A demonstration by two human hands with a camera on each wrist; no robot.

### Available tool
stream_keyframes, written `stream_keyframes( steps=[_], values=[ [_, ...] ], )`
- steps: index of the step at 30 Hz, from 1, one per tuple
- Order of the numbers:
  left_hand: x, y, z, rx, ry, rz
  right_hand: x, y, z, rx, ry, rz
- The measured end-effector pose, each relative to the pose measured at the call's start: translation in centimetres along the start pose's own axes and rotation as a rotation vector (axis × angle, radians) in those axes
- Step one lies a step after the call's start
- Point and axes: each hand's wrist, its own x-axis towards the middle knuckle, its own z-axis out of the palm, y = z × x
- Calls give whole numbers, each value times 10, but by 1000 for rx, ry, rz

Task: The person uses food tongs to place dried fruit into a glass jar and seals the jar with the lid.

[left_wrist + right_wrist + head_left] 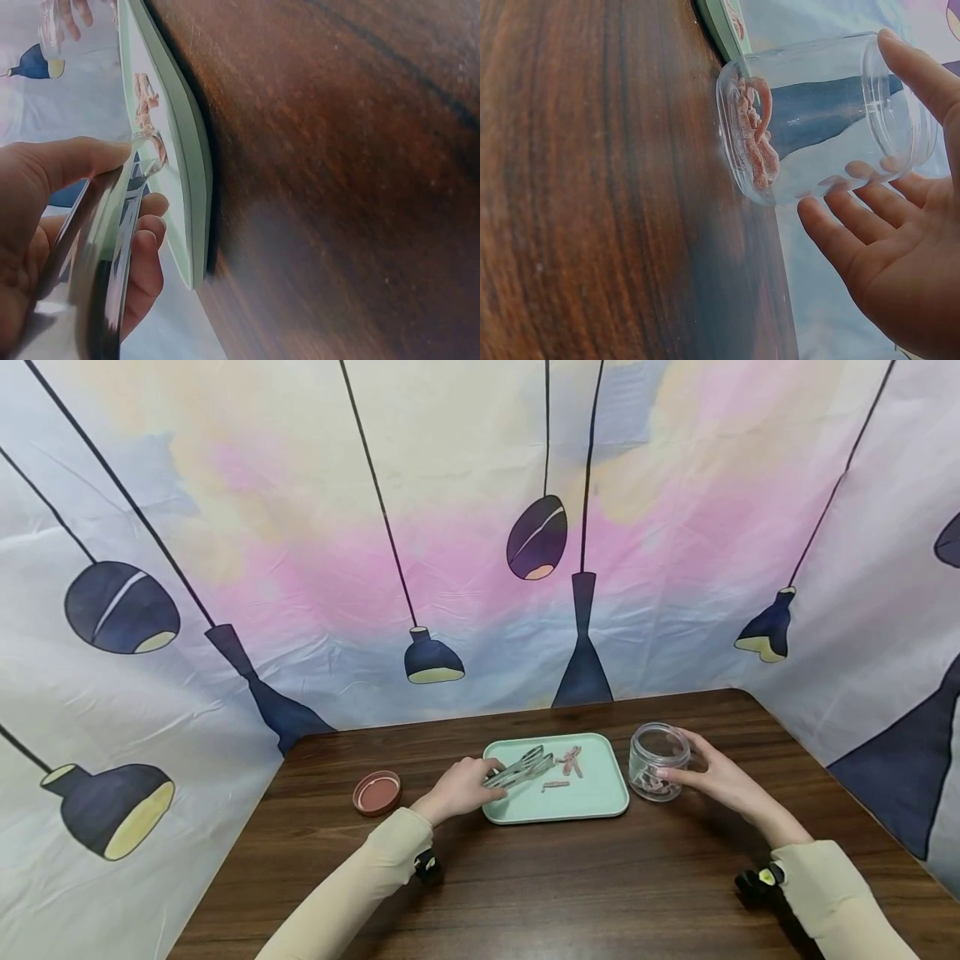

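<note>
My left hand [461, 787] holds metal tongs [519, 770] over the left half of a pale green tray [596, 806]. In the left wrist view, the thumb lies on one arm of the tongs [94, 262] and the fingers on the other. The tong tips are near pinkish-brown strips [572, 762] on the tray; whether they pinch one I cannot tell. Right of the tray, my right hand [723, 781] curves its thumb and fingers round a clear, lidless jar [643, 760]. Several similar strips [756, 142] lie at the jar's bottom, and the jar stands upright on the table.
A reddish-brown round lid [377, 793] lies left of the tray on the dark wooden table [570, 893]. Behind the table hangs a cloth backdrop [480, 585] printed with lamps. Another strip [556, 784] lies apart near the tray's middle.
</note>
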Motion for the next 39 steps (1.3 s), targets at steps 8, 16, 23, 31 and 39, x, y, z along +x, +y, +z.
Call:
stream_keyframes(
  steps=[8, 16, 23, 31, 39],
  values=[
    [-4, 2, 1, 8, 25, 14, 0, 1, 0, 7, -4, -13],
    [-2, 2, -2, 0, 54, 25, 1, 1, -2, 5, -1, -2],
    [-3, -1, -9, -37, 96, 41, 1, 2, -1, -4, -9, 8],
    [-1, 5, -34, -58, 147, 16, 1, 2, -1, 2, -5, -4],
    [5, 11, -66, -53, 245, 18, 0, 1, -1, -3, -5, 3]
  ],
)
